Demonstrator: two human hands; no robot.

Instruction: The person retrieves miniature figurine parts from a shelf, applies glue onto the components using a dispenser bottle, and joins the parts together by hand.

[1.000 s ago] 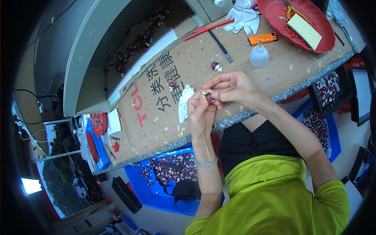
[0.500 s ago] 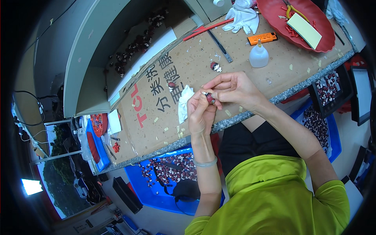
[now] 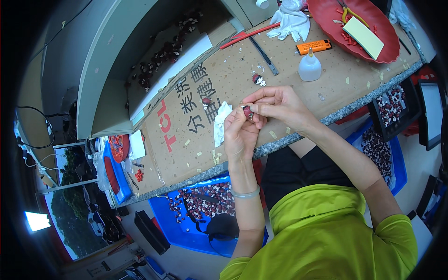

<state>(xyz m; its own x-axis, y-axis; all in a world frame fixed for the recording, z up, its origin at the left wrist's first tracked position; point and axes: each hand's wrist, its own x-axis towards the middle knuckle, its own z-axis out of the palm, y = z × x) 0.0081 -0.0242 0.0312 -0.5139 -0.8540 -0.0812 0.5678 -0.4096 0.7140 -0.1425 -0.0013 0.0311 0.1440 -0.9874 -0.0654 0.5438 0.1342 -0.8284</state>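
Between both hands is a small dark-red and white figurine [image 3: 248, 112], held over the near part of the cardboard-covered bench. My left hand [image 3: 240, 133] pinches it from below and the left, its fingers curled. From the right, my right hand [image 3: 277, 106] grips the same piece with thumb and fingertips. A white cloth [image 3: 221, 125] lies beside my left hand. Two similar pieces rest on the cardboard: one figurine [image 3: 258, 80] beyond my right hand, and a small dark-red piece [image 3: 206, 101] farther left. Fingers hide part of the held figurine.
A white dropper bottle [image 3: 309, 67], an orange box [image 3: 313, 46] and a utility knife [image 3: 264, 56] lie beyond my hands. At the far right stands a red tray [image 3: 322, 28] with yellow-handled pliers. Blue bins [image 3: 163, 224] of figurines sit below the bench edge.
The figurine has turned slightly between my fingers, showing more of its dark-red side. Both hands stay in nearly the same place.
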